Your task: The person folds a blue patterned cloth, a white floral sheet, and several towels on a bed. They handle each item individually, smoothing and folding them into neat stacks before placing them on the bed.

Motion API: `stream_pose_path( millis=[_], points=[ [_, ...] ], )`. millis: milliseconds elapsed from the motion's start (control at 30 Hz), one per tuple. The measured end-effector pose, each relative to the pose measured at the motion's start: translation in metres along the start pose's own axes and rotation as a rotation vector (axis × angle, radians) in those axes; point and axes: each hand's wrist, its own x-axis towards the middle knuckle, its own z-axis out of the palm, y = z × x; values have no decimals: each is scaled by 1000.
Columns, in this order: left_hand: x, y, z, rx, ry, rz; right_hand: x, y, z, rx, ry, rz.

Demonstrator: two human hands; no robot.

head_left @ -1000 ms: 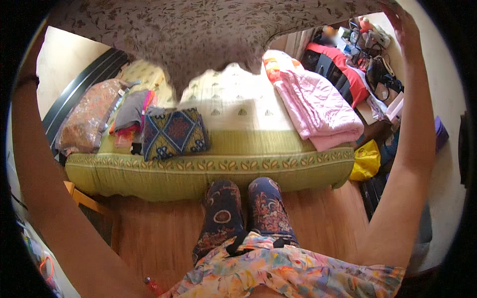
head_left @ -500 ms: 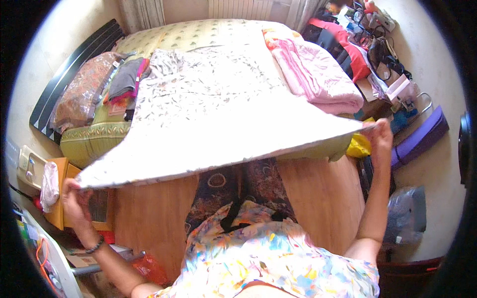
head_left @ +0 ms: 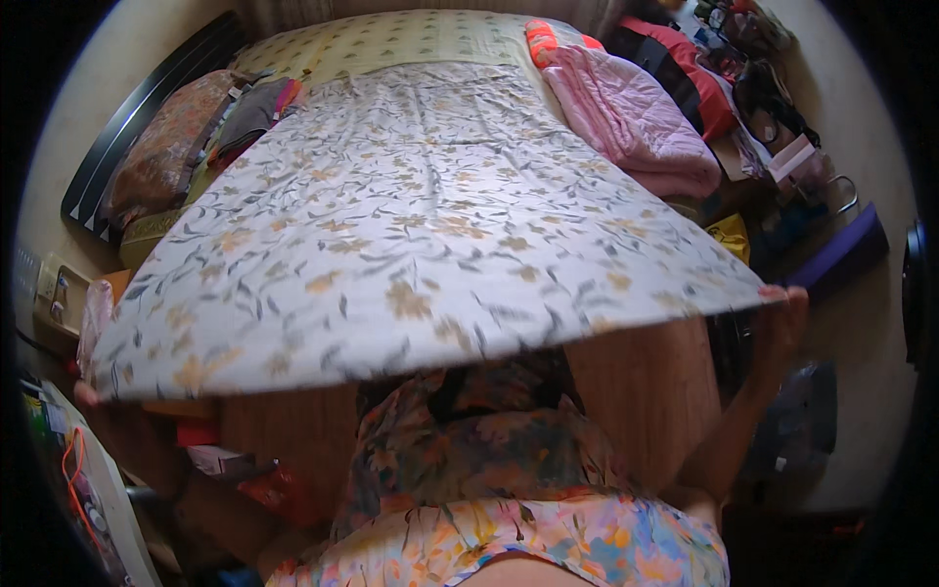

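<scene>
A white bed sheet (head_left: 421, 245) with a grey and tan leaf-and-flower print stretches from the bed toward me. Its far part lies on the yellow patterned mattress (head_left: 391, 41), and its near edge hangs in the air, pulled wide between my hands. At the far left, my left hand (head_left: 90, 396) pinches one corner; most of that hand is in shadow and partly under the cloth. My right hand (head_left: 788, 311), raised at the right, is closed on the other near corner.
A folded pink quilt (head_left: 636, 122) lies on the bed's right side. Pillows (head_left: 166, 147) and folded clothes (head_left: 256, 112) rest by the dark headboard (head_left: 147, 122). A purple rolled mat (head_left: 836, 252) leans at the right wall. A white-edged table (head_left: 122, 509) stands at lower left.
Both hands have moved outward, the left one also lower, spreading the sheet's near edge wider. The raised cloth now covers more of the bed's front and the floor, and the picture is darker.
</scene>
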Motion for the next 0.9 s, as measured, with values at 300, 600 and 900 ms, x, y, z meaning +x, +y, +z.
stream_pose_path(
  millis=[300,600,900],
  points=[
    [-60,2,-49,-86,178,-226,-41,-17,-79,-74,-88,-48],
    [45,-66,-7,86,-177,-143,92,16,44,52,-236,153],
    [339,-209,245,-685,-226,-562,375,168,200,-31,-351,227]
  ],
)
